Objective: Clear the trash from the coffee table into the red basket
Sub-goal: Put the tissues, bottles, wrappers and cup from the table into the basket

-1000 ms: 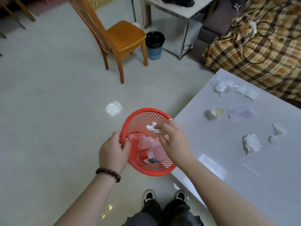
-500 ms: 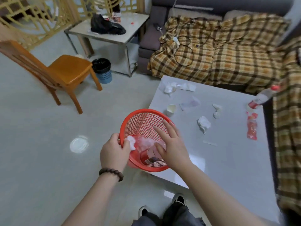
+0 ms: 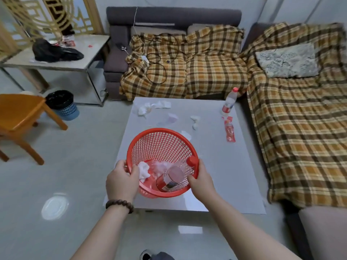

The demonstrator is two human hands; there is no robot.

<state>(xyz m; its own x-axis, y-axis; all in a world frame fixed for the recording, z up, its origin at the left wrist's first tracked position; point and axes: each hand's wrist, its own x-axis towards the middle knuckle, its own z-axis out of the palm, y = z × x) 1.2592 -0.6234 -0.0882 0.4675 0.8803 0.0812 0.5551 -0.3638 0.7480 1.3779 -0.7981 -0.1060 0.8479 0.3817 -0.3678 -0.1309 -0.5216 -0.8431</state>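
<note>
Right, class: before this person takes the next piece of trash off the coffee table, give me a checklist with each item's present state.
1. Red basket held firmly: ok, left hand and right hand both grip its rim.
2. A hand free to pick: not ok.
3. Trash left on coffee table: ok, tissues, flattened bottle.
4. Basket has room: ok.
5. Upright bottle is trash: cannot tell.

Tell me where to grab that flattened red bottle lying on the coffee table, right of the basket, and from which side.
Judging by its pose, take the flattened red bottle across its crushed middle, coming straight down from above with the right hand. It lies flat, cap end toward the sofa, so its narrow width fits between thumb and fingers. The table around it is bare; the upright bottle stands beyond it.
</note>
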